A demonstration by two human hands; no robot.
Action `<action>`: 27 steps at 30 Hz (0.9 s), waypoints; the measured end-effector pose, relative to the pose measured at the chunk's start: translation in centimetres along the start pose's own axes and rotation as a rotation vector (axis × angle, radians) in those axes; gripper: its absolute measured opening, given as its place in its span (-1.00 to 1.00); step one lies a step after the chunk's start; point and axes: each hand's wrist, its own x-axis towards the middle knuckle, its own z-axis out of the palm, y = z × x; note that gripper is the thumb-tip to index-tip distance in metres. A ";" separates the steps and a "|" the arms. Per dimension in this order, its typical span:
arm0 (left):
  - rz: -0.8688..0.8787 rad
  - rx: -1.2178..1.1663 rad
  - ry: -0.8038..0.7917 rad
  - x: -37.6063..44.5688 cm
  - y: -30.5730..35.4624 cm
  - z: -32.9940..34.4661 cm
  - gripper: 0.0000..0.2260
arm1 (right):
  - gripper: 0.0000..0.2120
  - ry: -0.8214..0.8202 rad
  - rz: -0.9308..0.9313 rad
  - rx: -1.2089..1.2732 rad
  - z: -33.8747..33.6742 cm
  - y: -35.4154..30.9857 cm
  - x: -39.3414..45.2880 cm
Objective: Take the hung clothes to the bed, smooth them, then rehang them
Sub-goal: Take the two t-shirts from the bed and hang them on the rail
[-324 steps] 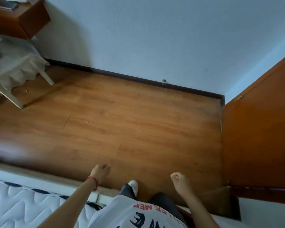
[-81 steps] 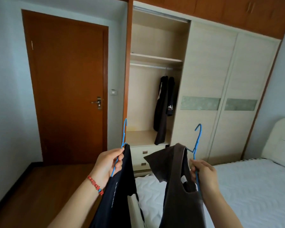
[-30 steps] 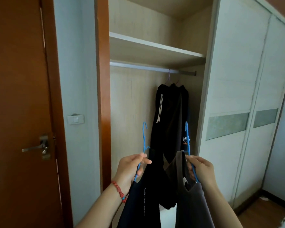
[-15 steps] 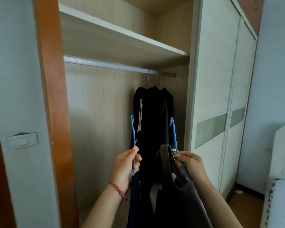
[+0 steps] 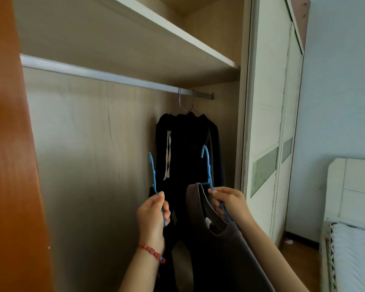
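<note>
My left hand point(image 5: 153, 216) grips a blue hanger point(image 5: 152, 171) carrying a black garment point(image 5: 169, 260) that hangs mostly hidden behind my arm. My right hand point(image 5: 230, 204) pinches a second blue hanger point(image 5: 207, 165) that holds a dark grey top point(image 5: 217, 253). Both hooks point up, well below the silver wardrobe rail point(image 5: 105, 75). At the rail's right end, two wire hangers hold dark clothes point(image 5: 188, 148).
A shelf point(image 5: 167, 32) sits just above the rail. An orange wooden frame point(image 5: 11, 165) bounds the wardrobe on the left, a white sliding door point(image 5: 266, 123) on the right. The bed point(image 5: 354, 249) with its white headboard stands at far right.
I have come closer to the open wardrobe, so the rail and hung clothes loom larger. Both hands still hold their hangers at about the same height.
</note>
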 end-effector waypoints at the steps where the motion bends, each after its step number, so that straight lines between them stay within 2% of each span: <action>1: 0.001 0.001 0.009 0.3 0.0 -0.1 -0.77 | -0.79 -0.004 0.001 -0.005 0.2 0.1 0.2; 6: 0.018 -0.043 0.027 2.1 0.7 -0.5 -0.78 | -0.81 -0.018 0.008 0.025 1.4 0.2 2.0; 11: 0.113 -0.034 -0.011 3.7 1.4 -0.1 -0.74 | -0.82 -0.071 0.013 0.076 3.1 -0.1 4.2; 18: 0.261 0.043 0.060 6.6 2.5 0.2 -0.64 | -0.80 -0.129 0.001 0.110 5.8 -1.6 9.0; 27: 0.440 0.127 0.216 11.9 6.1 3.0 -0.77 | -0.75 -0.273 -0.033 0.227 8.9 -4.0 18.5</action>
